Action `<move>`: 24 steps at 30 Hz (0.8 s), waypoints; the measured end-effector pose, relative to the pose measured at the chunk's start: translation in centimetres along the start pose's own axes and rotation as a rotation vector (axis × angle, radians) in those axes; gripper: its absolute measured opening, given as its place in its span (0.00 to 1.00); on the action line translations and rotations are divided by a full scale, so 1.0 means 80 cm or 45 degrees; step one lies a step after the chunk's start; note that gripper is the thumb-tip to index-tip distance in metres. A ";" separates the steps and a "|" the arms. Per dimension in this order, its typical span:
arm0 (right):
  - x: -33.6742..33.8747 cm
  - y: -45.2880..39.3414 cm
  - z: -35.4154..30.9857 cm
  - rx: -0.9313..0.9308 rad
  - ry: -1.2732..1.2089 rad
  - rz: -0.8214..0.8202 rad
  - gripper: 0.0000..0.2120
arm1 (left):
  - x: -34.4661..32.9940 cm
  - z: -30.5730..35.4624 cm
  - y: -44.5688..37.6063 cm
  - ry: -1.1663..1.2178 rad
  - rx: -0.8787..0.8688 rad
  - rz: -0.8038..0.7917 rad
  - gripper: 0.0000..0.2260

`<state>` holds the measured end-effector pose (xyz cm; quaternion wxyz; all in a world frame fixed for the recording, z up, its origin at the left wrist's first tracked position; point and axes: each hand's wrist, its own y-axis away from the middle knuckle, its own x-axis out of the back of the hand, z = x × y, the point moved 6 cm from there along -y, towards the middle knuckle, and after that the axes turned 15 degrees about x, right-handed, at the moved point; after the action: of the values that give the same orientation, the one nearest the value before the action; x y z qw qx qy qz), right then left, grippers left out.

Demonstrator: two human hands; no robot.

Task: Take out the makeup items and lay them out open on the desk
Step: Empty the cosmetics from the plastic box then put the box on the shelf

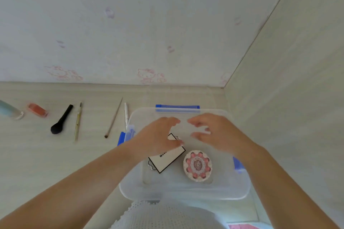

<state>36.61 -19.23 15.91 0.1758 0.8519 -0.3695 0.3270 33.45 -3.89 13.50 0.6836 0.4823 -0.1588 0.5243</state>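
A clear plastic box [186,190] with blue clasps stands on the desk in front of me. Inside it lie a white rectangular case with a black border [170,158] and a round compact with a pink flower pattern [197,165]. Both hands hover over the box's far half. My left hand [158,135] has its fingers spread just above the white case. My right hand [216,132] is curled, and a small white blurred piece [207,132] shows at its fingertips; whether it grips the piece is unclear.
Laid out in a row on the desk to the left: a pale blue bottle [11,110], an orange-red item [38,109], a black brush [61,120], a yellowish pencil [78,121], a thin brown brush [114,118] and a white pen [126,114]. Walls close off the back and right.
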 end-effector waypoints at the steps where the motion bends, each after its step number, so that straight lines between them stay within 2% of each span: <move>1: -0.018 0.001 0.009 -0.038 0.170 -0.165 0.23 | -0.017 -0.003 -0.007 -0.095 0.060 -0.040 0.30; 4: -0.064 0.013 0.031 -0.100 0.503 -0.514 0.35 | -0.053 -0.013 -0.024 -0.378 0.169 -0.051 0.33; 7: -0.087 0.027 0.052 -0.193 0.600 -0.671 0.42 | -0.072 -0.027 -0.029 -0.563 0.244 -0.063 0.34; 10: -0.095 0.033 0.064 -0.264 0.623 -0.753 0.45 | -0.082 -0.038 -0.030 -0.616 0.287 -0.083 0.35; 13: -0.101 0.034 0.066 -0.284 0.646 -0.808 0.45 | -0.083 -0.042 -0.031 -0.627 0.293 -0.068 0.34; 18: -0.104 0.031 0.070 -0.272 0.718 -0.807 0.35 | -0.077 -0.038 -0.031 -0.647 0.265 -0.004 0.34; 24: -0.100 0.029 0.072 -0.291 0.658 -0.734 0.34 | -0.070 -0.032 -0.030 -0.759 0.178 0.128 0.35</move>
<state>33.27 -19.80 6.36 0.4410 0.7852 -0.0931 0.4247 32.55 -4.94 7.01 0.5453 0.6522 -0.3395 0.4025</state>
